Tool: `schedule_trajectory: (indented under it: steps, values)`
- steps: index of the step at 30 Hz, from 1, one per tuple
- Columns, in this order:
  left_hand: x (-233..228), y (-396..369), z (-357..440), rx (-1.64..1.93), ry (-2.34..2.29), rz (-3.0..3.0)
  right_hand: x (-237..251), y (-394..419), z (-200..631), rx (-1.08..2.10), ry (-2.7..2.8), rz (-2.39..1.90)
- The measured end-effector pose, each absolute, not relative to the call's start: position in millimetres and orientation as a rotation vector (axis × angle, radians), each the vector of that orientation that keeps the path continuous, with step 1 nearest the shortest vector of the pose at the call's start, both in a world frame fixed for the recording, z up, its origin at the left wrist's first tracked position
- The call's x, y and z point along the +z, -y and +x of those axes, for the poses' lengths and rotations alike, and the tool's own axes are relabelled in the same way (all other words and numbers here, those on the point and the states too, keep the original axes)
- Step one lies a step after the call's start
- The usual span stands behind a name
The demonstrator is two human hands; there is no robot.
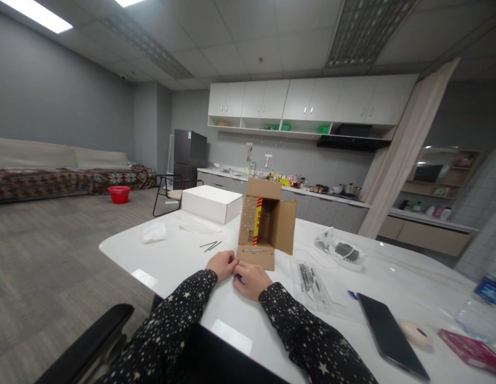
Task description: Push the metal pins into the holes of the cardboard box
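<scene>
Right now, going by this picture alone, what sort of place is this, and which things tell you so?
Probably a shared break room or an open kitchen and lounge: a dark fridge, a black range hood and a long couch suggest it.

My left hand (221,265) and my right hand (252,280) are close together at the near flap (261,261) of an open cardboard box (247,220), which stands at twelve o'clock on the table (184,260). At eleven lies a white box (211,201), at three a tray (296,280) with tools (309,277), at ten a red bucket (119,196).
</scene>
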State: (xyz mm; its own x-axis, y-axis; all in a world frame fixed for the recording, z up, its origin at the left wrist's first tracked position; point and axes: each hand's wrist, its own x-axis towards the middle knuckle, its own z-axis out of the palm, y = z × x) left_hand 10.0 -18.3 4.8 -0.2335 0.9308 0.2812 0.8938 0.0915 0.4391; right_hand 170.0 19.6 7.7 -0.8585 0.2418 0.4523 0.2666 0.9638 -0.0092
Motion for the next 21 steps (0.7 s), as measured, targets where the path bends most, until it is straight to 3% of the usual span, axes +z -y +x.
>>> schedule_trajectory:
  steps: [9, 21]
  values:
    - [2, 16, 9, 0.833, -2.275, 1.924, 7, -21, 169, -0.061, 2.572, -0.473]
    - [1, 16, 10, 0.824, -2.307, 1.908, -1, -55, 173, 0.292, 2.133, -1.143]
